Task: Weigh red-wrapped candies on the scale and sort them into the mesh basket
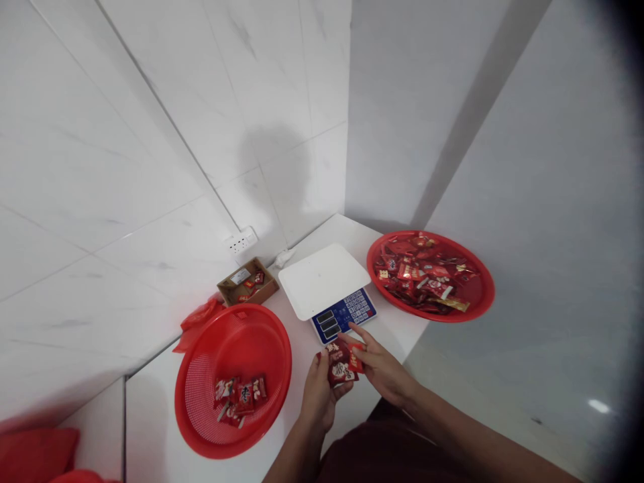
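Note:
My left hand (320, 392) is closed on a dark red snack packet (339, 362) with pale printed characters, thumb on its near face. A smaller bright red packet (357, 358) is pinched in my right hand (383, 365), right beside the dark one. Both hands are just in front of a digital scale with a blue keypad (345, 315) and a bare white weighing plate (325, 280). To the left, a deep red plastic basket (184, 416) holds several red packets (245, 397) at its bottom.
A shallow red basket (486, 295) heaped with red and gold wrapped packets stands at the right, partly past the table edge. Behind the left basket are a small cardboard box (266, 290) with packets and a red plastic bag (198, 322). A power socket (243, 241) is on the wall.

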`<state>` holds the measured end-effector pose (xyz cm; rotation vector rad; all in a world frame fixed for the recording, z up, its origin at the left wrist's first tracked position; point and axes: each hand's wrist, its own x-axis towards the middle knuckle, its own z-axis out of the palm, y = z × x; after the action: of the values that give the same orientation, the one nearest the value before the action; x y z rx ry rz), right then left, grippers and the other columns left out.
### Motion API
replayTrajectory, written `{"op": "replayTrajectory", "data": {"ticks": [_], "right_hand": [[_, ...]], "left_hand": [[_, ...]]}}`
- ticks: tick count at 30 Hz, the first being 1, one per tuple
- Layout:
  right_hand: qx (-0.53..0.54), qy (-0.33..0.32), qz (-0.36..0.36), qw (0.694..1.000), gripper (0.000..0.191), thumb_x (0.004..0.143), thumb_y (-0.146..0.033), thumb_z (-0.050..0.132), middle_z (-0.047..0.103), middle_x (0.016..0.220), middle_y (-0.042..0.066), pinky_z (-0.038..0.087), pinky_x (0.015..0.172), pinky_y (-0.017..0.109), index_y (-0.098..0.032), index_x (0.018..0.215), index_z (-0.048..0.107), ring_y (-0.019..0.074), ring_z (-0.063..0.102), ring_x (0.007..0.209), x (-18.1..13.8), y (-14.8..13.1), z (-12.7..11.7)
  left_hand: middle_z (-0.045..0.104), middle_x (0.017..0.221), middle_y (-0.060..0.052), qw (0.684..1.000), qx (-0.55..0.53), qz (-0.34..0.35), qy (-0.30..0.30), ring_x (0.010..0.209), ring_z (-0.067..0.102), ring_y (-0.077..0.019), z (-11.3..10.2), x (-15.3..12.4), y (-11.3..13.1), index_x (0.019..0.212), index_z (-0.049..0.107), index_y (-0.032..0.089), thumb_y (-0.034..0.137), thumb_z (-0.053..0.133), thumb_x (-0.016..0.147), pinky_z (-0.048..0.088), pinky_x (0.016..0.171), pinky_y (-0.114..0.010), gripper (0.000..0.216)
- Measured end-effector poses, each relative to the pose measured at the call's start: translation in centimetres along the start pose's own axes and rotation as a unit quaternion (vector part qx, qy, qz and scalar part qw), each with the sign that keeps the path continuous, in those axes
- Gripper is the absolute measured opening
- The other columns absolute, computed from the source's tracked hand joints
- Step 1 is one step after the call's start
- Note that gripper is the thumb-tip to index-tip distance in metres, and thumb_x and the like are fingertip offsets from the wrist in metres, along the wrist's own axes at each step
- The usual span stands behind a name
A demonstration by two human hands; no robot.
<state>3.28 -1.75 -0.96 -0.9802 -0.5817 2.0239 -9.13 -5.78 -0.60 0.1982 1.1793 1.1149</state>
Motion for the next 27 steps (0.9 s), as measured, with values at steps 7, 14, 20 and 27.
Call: {"op": "replayTrajectory", "data": {"ticks": [7, 14, 20, 27], "right_hand": [[-0.11, -0.014, -0.042, 0.993, 0.067, 0.068, -0.043, 0.065, 0.035, 0.14, 0.004, 0.032, 0.102, 0.04, -0.031, 0.128, 0.037, 0.0206, 0.041, 0.121, 0.1, 1.2, -0.1], [-0.227, -0.022, -0.082, 0.97, 0.055, 0.072, -0.044, 0.061, 0.052, 0.125, 0.006, 0.029, 0.103, 0.041, -0.025, 0.121, 0.047, 0.022, 0.046, 0.115, 0.5, 1.2, -0.8], [-0.237, -0.002, -0.058, 0.97, 0.057, 0.069, -0.046, 0.062, 0.049, 0.126, 0.009, 0.04, 0.091, 0.041, -0.025, 0.12, 0.046, 0.0225, 0.051, 0.108, 1.2, 0.3, -2.0], [-0.232, 0.101, -0.019, 0.967, 0.06, 0.067, -0.046, 0.062, 0.048, 0.124, 0.012, 0.046, 0.081, 0.038, -0.024, 0.12, 0.044, 0.021, 0.056, 0.098, 1.9, -2.6, -4.5]], "left_hand": [[0.064, 0.108, -0.006, 0.988, -0.103, -0.074, -0.088, 0.09, 0.062, -0.0152, 0.3, 0.3, -0.2, 0.105, 0.058, 0.02, 0.046, 0.052, 0.078, 0.053, 0.073, -0.027, 0.038], [0.068, 0.098, 0.004, 0.99, -0.067, -0.048, -0.111, 0.104, 0.057, -0.0154, 0.6, 0.4, -0.1, 0.088, 0.065, 0.029, 0.033, 0.048, 0.083, 0.048, 0.086, -0.027, 0.018], [0.067, 0.087, -0.005, 0.992, -0.101, -0.062, -0.031, 0.072, 0.064, -0.0093, 1.1, 3.5, 0.5, 0.091, 0.059, 0.014, 0.018, 0.063, 0.073, 0.054, 0.068, -0.02, 0.018], [0.064, 0.076, -0.002, 0.996, -0.085, 0.002, 0.01, 0.066, 0.062, -0.0092, 3.3, 10.5, 7.2, 0.082, 0.056, 0.014, 0.02, 0.058, 0.077, 0.055, 0.061, -0.021, 0.008]]}}
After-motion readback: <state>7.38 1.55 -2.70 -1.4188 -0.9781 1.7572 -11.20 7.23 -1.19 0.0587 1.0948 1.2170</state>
